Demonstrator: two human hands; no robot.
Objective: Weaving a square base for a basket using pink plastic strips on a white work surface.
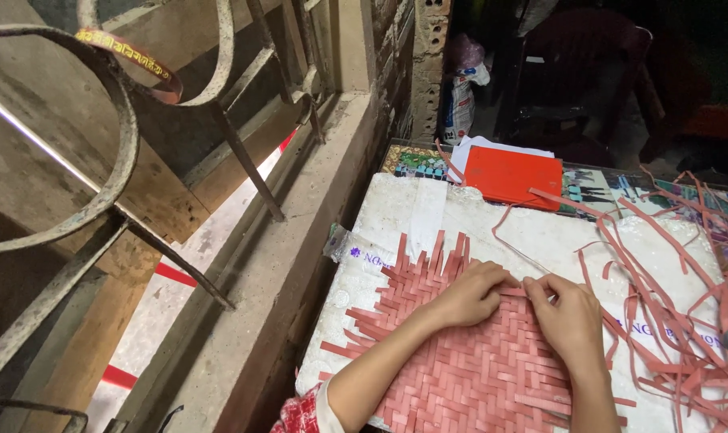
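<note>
Nearby: loose red strips [669, 265] right of woven mat [468, 361] | orange folder [512, 176] behind

1. A white foam board [396, 210] covers the bench and serves as the landmark here; it bears blue printed lettering near its left edge and again near its right side.
2. A crumpled clear plastic wrapper [338, 243] with a little blue print lies at the left edge of the foam board, half hanging off it.
3. A white sack [461, 103] with dark print and a pinkish tied top stands on the floor beyond the far end of the foam board, against the brick pillar.
4. A flat red-orange packet [511, 175], rectangular, rests on white paper sheets at the far edge of the foam board.
</note>
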